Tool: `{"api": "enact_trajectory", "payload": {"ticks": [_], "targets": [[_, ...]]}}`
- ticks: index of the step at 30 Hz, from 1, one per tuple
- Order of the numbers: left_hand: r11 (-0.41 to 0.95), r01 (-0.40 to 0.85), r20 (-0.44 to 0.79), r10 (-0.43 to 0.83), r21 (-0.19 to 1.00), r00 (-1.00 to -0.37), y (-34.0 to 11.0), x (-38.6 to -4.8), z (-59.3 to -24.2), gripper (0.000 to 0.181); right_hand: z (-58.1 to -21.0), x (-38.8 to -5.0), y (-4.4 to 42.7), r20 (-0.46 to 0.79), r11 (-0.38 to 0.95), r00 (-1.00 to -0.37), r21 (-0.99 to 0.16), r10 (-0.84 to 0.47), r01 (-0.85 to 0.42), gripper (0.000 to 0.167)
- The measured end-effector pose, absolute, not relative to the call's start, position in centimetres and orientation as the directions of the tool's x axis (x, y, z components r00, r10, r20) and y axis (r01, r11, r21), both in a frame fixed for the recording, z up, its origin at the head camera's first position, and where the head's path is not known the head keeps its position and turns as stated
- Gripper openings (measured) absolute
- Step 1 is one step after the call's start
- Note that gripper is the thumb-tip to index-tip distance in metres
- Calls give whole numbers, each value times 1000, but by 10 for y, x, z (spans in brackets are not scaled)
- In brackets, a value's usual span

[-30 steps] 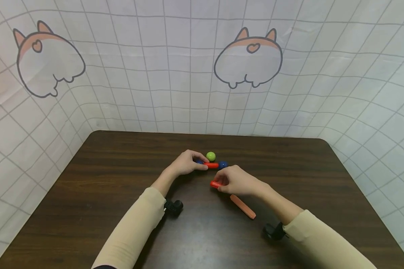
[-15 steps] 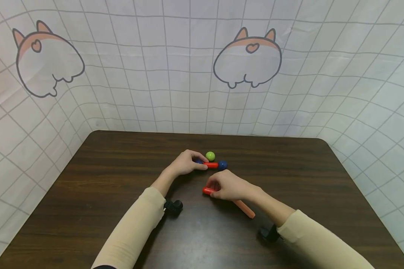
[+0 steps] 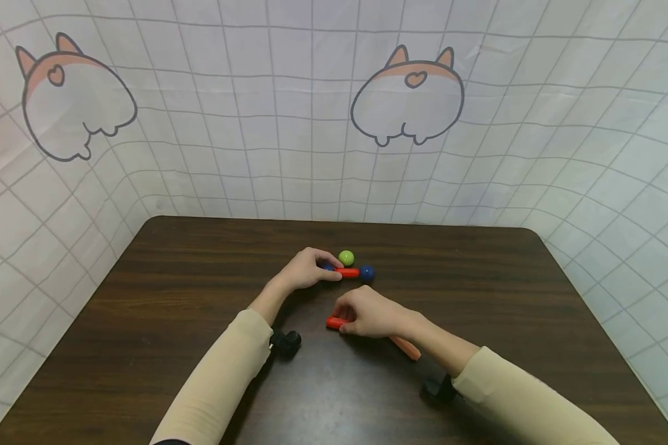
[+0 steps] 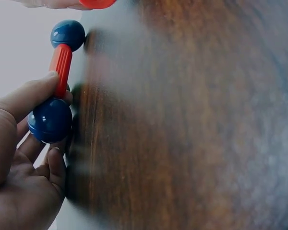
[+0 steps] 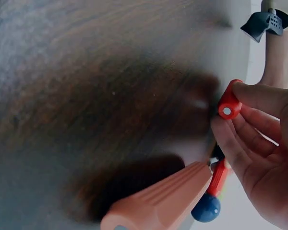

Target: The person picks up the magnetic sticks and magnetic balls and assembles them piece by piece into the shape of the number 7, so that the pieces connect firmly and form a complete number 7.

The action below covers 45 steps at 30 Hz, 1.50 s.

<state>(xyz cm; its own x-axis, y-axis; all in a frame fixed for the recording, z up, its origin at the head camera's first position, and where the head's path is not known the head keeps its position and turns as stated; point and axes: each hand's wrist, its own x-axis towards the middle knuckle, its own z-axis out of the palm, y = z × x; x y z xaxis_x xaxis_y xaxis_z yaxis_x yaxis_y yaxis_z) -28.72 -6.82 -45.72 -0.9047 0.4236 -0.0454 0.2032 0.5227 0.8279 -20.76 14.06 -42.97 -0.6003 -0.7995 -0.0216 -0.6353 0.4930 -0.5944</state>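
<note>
I have the joined rod (image 3: 349, 272) pinched in the fingers of my left hand (image 3: 306, 270), next to one blue ball (image 4: 50, 120); the other blue ball (image 3: 367, 272) caps its far end. My right hand's (image 3: 374, 313) fingers pinch the loose rod (image 3: 336, 322); from here I can't tell whether it touches the table (image 3: 200, 253). Both rods look light, stiff and slightly slick, so I'd hold them by the sides, leaving the pale end disc (image 5: 226, 110) free. I count two red rods, two blue balls, one salmon rod (image 3: 406, 348), one green ball (image 3: 346, 258).
</note>
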Motion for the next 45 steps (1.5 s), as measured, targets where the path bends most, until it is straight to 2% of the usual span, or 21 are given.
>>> {"api": "enact_trajectory", "payload": {"ticks": [16, 23, 33, 45], "targets": [[523, 203, -47, 425, 828, -904, -68, -284, -455, 18, -430, -205, 138, -16, 484, -612, -627, -791, -610, 19], [518, 199, -47, 424, 832, -905, -67, -285, -454, 18, -425, -203, 145, 17, 460, -615, -648, -788, -607, 14], [534, 190, -55, 409, 824, -911, -66, -285, -455, 17, -417, -204, 160, 33, 466, -632, -647, -774, -604, 16], [541, 195, -57, 413, 818, -909, -68, -285, -458, 19, -408, -197, 189, 20, 522, -696, -646, -718, -557, 23]]}}
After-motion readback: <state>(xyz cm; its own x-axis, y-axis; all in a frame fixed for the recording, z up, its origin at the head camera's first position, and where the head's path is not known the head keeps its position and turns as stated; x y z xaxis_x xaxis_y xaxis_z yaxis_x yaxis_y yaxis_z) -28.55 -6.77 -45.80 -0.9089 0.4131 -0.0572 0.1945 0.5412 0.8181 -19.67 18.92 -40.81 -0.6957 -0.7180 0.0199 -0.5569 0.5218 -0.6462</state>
